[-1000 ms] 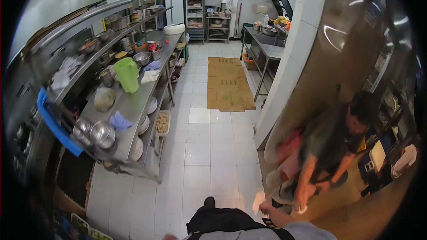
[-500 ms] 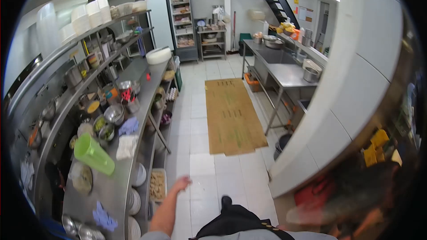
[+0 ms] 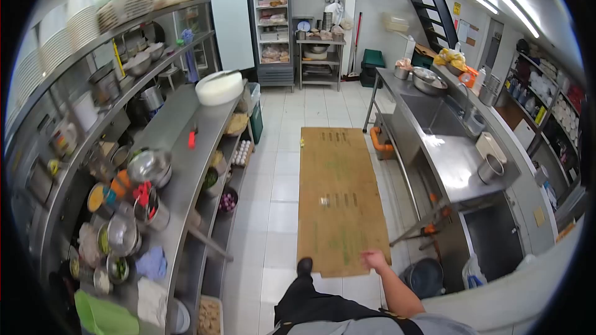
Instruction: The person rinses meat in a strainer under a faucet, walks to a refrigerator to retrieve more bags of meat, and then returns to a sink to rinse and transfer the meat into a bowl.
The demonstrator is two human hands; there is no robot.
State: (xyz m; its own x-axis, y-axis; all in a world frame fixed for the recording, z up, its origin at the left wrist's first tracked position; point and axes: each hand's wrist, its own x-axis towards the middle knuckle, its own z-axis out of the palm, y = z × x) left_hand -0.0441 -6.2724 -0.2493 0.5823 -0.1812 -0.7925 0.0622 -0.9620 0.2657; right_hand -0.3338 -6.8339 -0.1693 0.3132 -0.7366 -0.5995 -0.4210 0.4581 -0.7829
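Observation:
My right hand (image 3: 374,260) hangs in front of me over the walkway, holding nothing. Its fingers look loosely apart, with slight blur. Below it lies a flattened brown cardboard sheet (image 3: 343,211) on the white tile floor, and the hand does not touch anything. My left hand is out of view. My black shoe (image 3: 305,266) is at the near edge of the cardboard.
A steel counter (image 3: 186,167) on the left carries metal bowls (image 3: 149,167), a green container (image 3: 104,313) and a white cloth (image 3: 149,298). To the right stand a steel sink (image 3: 434,115) and a dark bucket (image 3: 424,276). An open fridge (image 3: 273,74) is at the back.
I have moved forward along the walkway, nearer the cardboard and the sink. My left arm has left the view, and my right arm has come into clear sight.

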